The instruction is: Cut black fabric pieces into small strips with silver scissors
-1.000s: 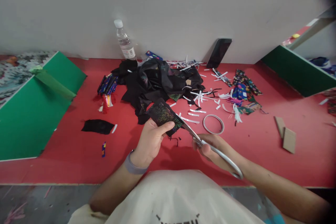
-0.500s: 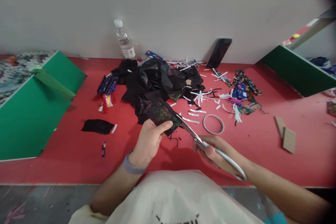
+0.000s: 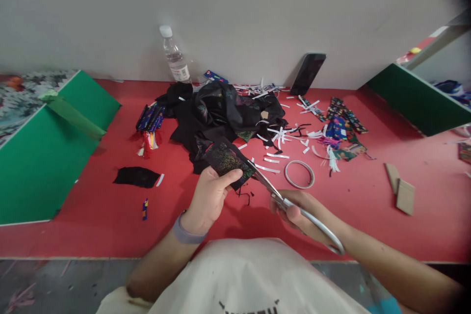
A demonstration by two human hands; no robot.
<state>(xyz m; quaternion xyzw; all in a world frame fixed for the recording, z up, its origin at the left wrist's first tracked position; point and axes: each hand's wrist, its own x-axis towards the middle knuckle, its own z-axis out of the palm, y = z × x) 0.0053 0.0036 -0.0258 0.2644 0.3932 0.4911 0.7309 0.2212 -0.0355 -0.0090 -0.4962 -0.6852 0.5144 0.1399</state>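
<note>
The left hand (image 3: 209,196) pinches a dark fabric piece (image 3: 227,159) with speckled colours, thumb on top and fingers (image 3: 232,176) closed narrow on its near edge, holding it lifted just above the desk. The right hand (image 3: 298,211) is wrapped around the handles of a pair of scissors (image 3: 290,203); the blades point up and left and meet the right edge of the fabric, just beside the left thumb. By the look of it a cut along that edge is under way; carrying it on calls for holding the cloth taut and keeping the blades on the line, clear of the thumb.

Beyond the fingers lies a heap of black cloth (image 3: 221,115), with white strips (image 3: 279,137) scattered to its right and a tape ring (image 3: 299,173) close by the blades. Farther off stand a water bottle (image 3: 173,56) and a phone (image 3: 307,73), both leaning at the grey wall. The red desk (image 3: 103,211) has green boards (image 3: 40,152) at its sides.
</note>
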